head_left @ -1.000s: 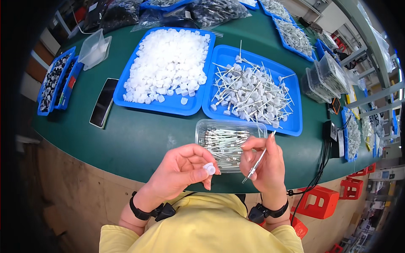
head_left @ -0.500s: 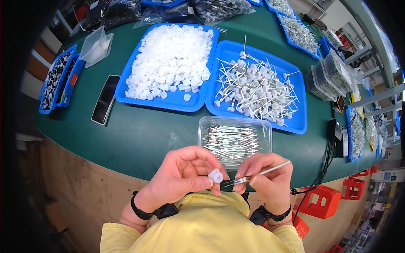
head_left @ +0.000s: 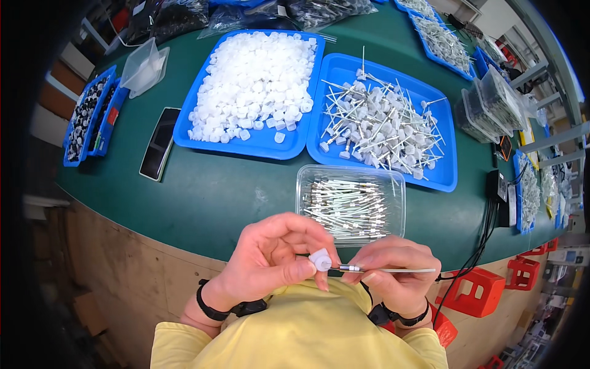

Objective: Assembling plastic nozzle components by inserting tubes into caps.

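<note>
Between thumb and fingers, my left hand (head_left: 276, 255) pinches a small white plastic cap (head_left: 320, 259). My right hand (head_left: 393, 264) is closed on a thin pale rod with a metal collar (head_left: 349, 268), held level. The rod's dark tip is at the cap's right side; how deep it sits in the cap I cannot tell. Just beyond my hands, a clear plastic box (head_left: 401, 203) holds many similar rods. A blue tray (head_left: 264, 147) behind it on the left is heaped with white caps. To its right, another blue tray (head_left: 444, 175) carries rods with caps on their ends.
A phone (head_left: 160, 144) lies on the green table (head_left: 227, 197), left of the trays. Small blue bins (head_left: 92, 123) and clear lids (head_left: 144, 67) are farther left. Stacked clear boxes (head_left: 488, 111) and black cables (head_left: 482, 234) lie at the right. Red stools (head_left: 473, 295) stand beyond the table edge.
My right hand has turned the rod level and brought its tip to the cap. The cap has tilted slightly in my left hand. The whole view has shifted a little.
</note>
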`<state>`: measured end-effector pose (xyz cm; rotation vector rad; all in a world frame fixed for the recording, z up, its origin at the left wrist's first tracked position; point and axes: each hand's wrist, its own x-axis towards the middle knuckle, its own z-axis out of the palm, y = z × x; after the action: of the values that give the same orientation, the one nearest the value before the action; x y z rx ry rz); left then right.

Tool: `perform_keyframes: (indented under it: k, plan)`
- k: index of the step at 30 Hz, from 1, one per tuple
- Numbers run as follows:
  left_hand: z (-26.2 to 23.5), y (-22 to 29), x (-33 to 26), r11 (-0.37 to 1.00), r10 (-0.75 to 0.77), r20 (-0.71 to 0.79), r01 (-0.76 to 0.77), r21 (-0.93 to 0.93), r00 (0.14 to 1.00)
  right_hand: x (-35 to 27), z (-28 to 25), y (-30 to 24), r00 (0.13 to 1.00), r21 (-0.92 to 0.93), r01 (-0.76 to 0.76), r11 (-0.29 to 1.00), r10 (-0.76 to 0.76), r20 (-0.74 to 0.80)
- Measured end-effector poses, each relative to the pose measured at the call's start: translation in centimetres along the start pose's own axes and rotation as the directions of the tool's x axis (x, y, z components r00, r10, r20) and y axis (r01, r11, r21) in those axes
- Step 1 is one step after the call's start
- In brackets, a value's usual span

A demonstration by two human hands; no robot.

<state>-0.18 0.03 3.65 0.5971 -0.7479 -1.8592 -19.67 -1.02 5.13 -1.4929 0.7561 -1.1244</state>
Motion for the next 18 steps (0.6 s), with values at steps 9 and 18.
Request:
perform_keyframes:
  k: [9,18]
  plan:
    - [-0.1,-0.1,0.3,0.967,-0.230,0.014,0.230,-0.106,0.973,-0.6,0.6,1.3,0.971,-0.304,0.194,0.933,-0.226,-0.075]
    - [0.8,0.2,0.7,0.985,-0.123,-0.015,0.120,-0.127,0.992,-0.2,1.6,2.3,0.935,-0.322,0.314,0.893,-0.350,-0.059]
